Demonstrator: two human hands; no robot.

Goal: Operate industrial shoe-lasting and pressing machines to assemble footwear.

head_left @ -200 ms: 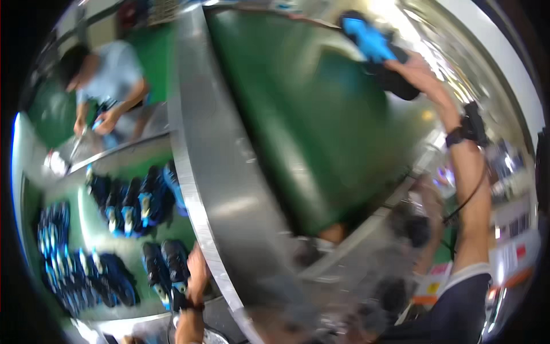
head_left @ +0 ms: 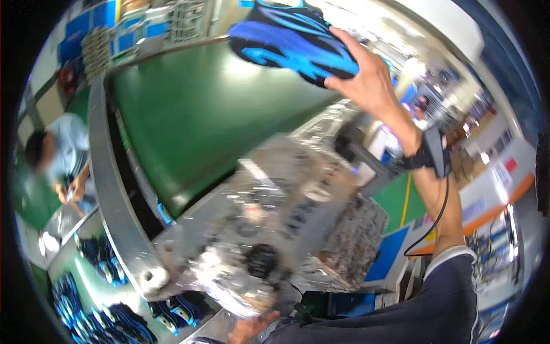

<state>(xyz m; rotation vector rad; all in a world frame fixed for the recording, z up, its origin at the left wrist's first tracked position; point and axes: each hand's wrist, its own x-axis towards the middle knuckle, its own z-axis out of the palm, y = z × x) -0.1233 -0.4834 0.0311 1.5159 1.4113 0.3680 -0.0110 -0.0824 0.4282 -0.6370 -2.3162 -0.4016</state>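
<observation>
My right hand (head_left: 366,80) is stretched far forward and grips a black and bright-blue shoe (head_left: 292,40) over the far part of the green conveyor belt (head_left: 206,126). A black band with a cable sits on that wrist. My left hand (head_left: 252,328) shows only at the bottom edge, near the metal end of the conveyor, with its fingers loosely apart and nothing visible in it.
A grey metal machine (head_left: 275,218) stands at the near end of the belt. Several blue and black shoes (head_left: 103,309) lie on a lower belt at the left. Another person (head_left: 63,160) in a light blue shirt works there. Shelves and boxes stand at the right.
The view has swung left and down. My right hand with the shoe now appears closer and further left over the belt.
</observation>
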